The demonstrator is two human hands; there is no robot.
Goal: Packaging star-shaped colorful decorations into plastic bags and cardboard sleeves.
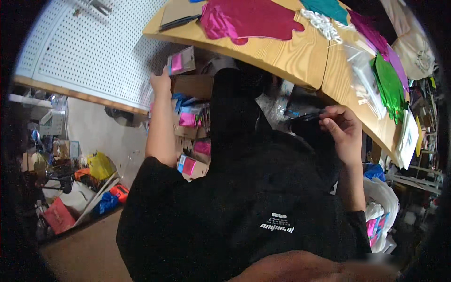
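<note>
At the far left, under the table's edge, my left hand point(162, 83) grips a small flat package point(181, 62) of brown card with a pink panel. Its fingers are partly hidden behind the package. My right hand point(344, 131) is raised beside the table's near edge, thumb and fingers closed in a pinch on a thin black tool point(306, 116). What kind of tool this is, I cannot make out against the dark clothing. Below my left forearm, several similar pink-and-card packages point(189, 166) lie in a heap, next to a cardboard box point(193, 86).
The wooden table point(270, 56) carries a shiny magenta foil sheet point(253, 21), a black slender tool point(180, 22), small white pieces point(322, 24) and green foil point(389, 89). A white pegboard point(94, 51) stands left. At right sits a white bag point(383, 197). Clutter with a yellow bag point(101, 164) lies left.
</note>
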